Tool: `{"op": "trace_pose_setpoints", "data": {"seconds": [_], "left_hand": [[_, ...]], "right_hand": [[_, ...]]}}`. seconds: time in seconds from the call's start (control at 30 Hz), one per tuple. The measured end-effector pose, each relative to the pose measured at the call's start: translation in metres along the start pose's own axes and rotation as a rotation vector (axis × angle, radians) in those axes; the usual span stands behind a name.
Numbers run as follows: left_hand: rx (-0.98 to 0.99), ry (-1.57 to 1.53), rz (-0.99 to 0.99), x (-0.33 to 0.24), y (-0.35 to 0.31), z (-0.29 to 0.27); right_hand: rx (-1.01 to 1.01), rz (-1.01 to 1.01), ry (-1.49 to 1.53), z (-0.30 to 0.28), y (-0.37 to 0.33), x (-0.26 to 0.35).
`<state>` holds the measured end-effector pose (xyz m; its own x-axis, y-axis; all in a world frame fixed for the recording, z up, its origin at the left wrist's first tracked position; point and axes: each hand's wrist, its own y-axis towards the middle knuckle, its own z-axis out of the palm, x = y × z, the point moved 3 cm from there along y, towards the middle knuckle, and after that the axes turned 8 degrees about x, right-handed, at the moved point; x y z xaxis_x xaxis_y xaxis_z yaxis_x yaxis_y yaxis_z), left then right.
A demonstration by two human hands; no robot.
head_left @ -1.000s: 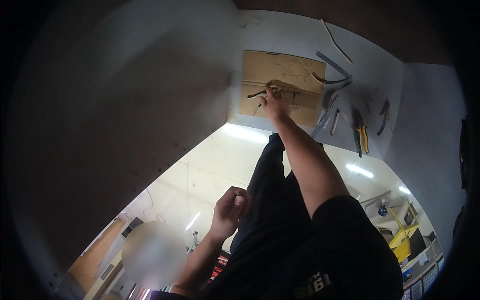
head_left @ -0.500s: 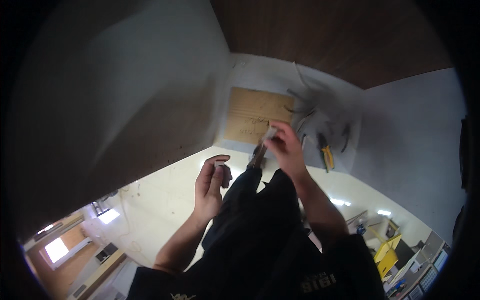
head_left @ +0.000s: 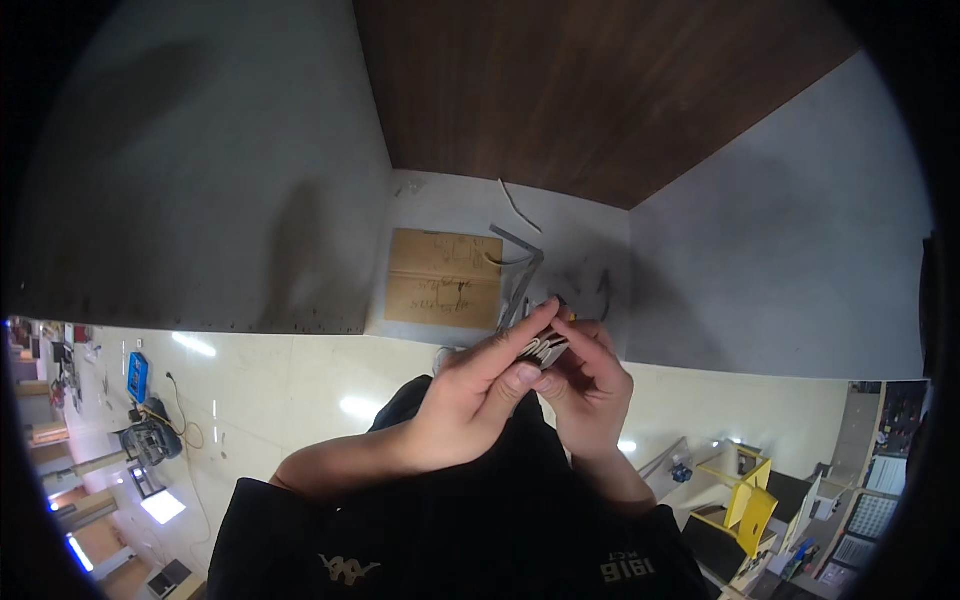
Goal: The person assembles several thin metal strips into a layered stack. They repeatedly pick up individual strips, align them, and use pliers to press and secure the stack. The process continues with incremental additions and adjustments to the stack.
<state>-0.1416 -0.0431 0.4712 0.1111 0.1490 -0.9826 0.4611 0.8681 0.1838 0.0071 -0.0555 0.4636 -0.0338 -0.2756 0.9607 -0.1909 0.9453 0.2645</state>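
Both my hands meet in front of my body, around a small bundle of whitish pieces [head_left: 543,350] with curved, loop-like edges and dark gaps between them. My left hand [head_left: 470,400] pinches the bundle from the left, thumb underneath and fingers stretched along its top. From the other side my right hand [head_left: 592,390] closes on the same pieces with bent fingers. What exactly they are cannot be made out. Just beyond the fingertips lie grey strips [head_left: 522,285]. A bit of yellow shows behind my right fingers, mostly covered.
A brown cardboard sheet [head_left: 445,300] with pen marks lies on the grey panel. Beyond it are a thin white strip [head_left: 519,207] and a dark brown wood panel [head_left: 500,90]. Grey walls rise on both sides. Yellow furniture [head_left: 750,510] stands at lower right on the pale floor.
My hands were apart, each with a small pale piece; now they are together around the bundle. The view has shifted, and the yellow-handled pliers have become mostly hidden behind my hands.
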Motion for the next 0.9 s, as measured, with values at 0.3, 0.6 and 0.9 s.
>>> {"op": "trace_pose_setpoints", "data": {"seconds": [0.3, 0.6, 0.9], "left_hand": [[-0.019, -0.095, 0.009, -0.007, -0.025, -0.011], [0.003, -0.724, -0.153, 0.008, -0.031, -0.043], [-0.111, -0.664, -0.198, 0.027, -0.037, -0.035]], "right_hand": [[0.027, 0.015, 0.356, 0.034, -0.003, 0.001], [0.173, 0.301, 0.665, 0.040, 0.017, -0.022], [0.186, 0.418, 0.746, 0.040, 0.011, -0.030]]}}
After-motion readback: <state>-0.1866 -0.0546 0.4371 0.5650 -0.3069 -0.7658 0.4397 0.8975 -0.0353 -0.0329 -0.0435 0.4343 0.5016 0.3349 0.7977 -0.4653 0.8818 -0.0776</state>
